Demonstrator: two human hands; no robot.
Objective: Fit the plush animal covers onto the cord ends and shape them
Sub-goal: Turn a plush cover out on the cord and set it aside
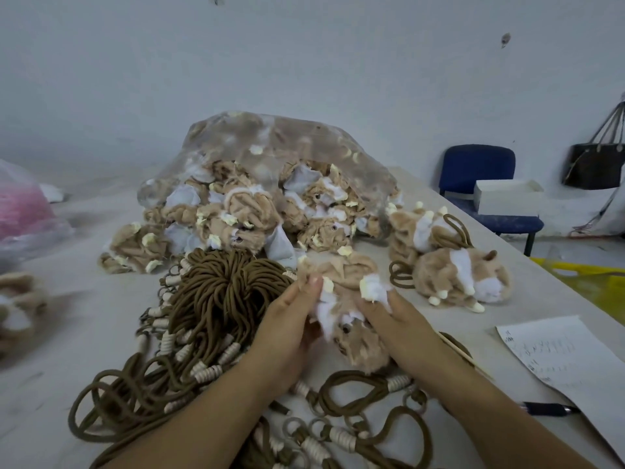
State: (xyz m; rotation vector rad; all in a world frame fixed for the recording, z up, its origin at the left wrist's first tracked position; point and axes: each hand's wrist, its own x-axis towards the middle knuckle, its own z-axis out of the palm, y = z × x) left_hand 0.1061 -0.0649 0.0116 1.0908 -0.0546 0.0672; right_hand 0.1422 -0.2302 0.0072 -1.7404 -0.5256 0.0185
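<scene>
1. Plush cover point(355, 336): tan and white, one dark eye showing; held between both hands, just above the desk point(67, 350).
2. Left hand point(291, 333): fingers point(313, 286) curled, pinching the cover's left edge.
3. Right hand point(402, 333): fingers point(373, 313) pinching the white fabric on the cover's right side.
4. Cords point(220, 299): brown bundle with pale wrapped ends and rings, lying left of and below the hands.
5. Clear bag point(287, 143): behind the cords, loose covers spilling out.
6. Finished plush animals point(456, 275): right of the bag, cord loops attached.
7. Paper point(558, 353), pen point(548, 408), thin stick point(463, 353): near the desk's right edge.
</scene>
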